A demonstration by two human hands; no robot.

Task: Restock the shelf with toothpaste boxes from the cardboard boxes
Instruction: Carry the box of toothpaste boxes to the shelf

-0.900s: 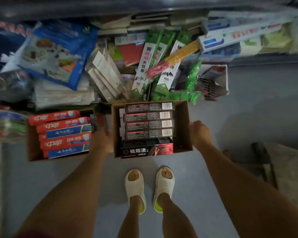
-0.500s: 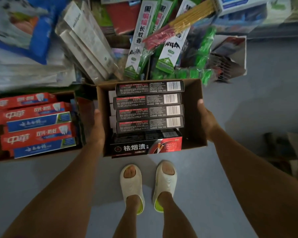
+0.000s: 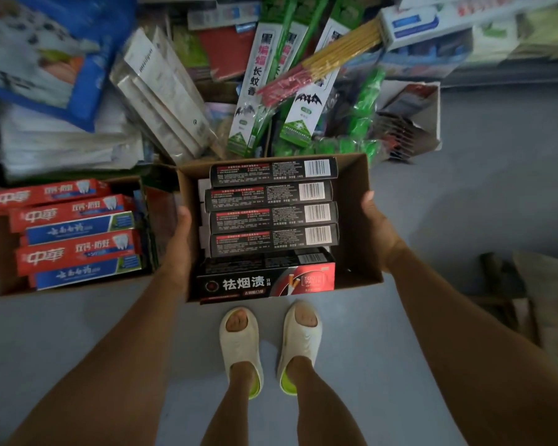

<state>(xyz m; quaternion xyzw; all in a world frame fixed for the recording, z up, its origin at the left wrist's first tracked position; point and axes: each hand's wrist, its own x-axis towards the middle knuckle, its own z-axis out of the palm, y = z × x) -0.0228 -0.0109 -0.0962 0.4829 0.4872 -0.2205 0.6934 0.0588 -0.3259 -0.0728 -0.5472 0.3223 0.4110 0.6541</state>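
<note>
- Standing nearest the camera, two feet in pale slippers [image 3: 271, 349] rest on the grey floor [image 3: 464, 204], toes just beside the near edge of the cardboard box.
- Both forearms reach forward and down to that cardboard box [image 3: 356, 220], one on each side.
- The left hand [image 3: 179, 239] lies against the box's left wall, thumb hooked over the rim; the other fingers are hidden behind the wall, so whether they are spread or together cannot be told.
- The right hand [image 3: 379, 226] lies against the right wall, thumb tip at the rim; its other fingers are hidden beneath or behind the box, so their state cannot be told.
- Inside the box, black toothpaste boxes [image 3: 271, 220] lie flat in a row, barcodes toward the right. One black-and-red box [image 3: 266, 283] lies on its side at the near end, printed face toward the camera.
- To the left, just beside the held box, a second cardboard box [image 3: 4, 284] sits on the floor holding red toothpaste boxes [image 3: 78, 252] and blue toothpaste boxes [image 3: 78, 228], layered alternately.
- Farther back, a pile of mixed goods leans together: green-and-white incense boxes [image 3: 255, 91], a bundle of yellow and red sticks [image 3: 322, 69], grey packets [image 3: 161, 91] and a blue bag [image 3: 62, 59].
</note>
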